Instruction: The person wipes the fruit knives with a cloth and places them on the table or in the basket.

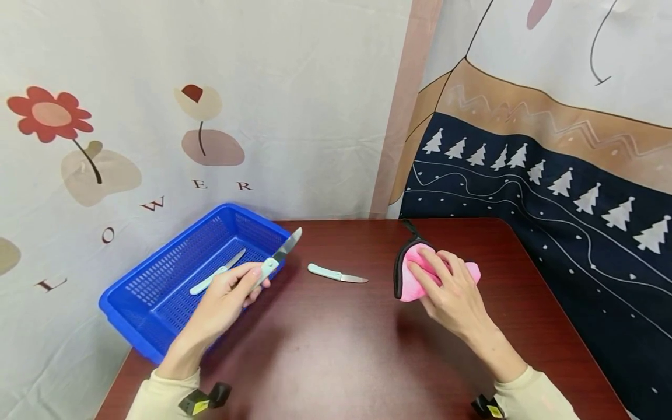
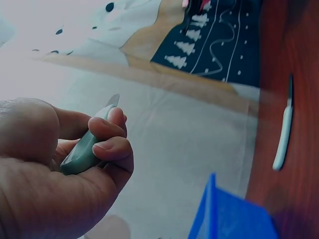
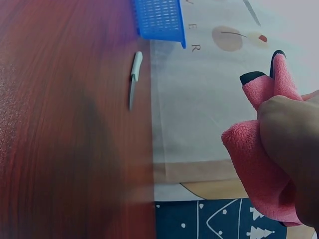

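Woodgrain table (image 1: 336, 344), slim knife (image 1: 270, 266) in left fingers (image 2: 117, 148), fluffy cloth (image 1: 411, 286) in right fingers (image 1: 436, 267)

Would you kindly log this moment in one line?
left hand: holds mint-handled knife | right hand: grips black-edged pink cloth | blue plastic basket: second knife inside | brown tabletop: third knife

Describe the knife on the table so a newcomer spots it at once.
On the red-brown table, look just right of the blue basket. A small knife lies there, its pale mint handle toward the basket and blade pointing away. Unlike the knife inside the basket and the raised knife in the left hand, it rests on the table.
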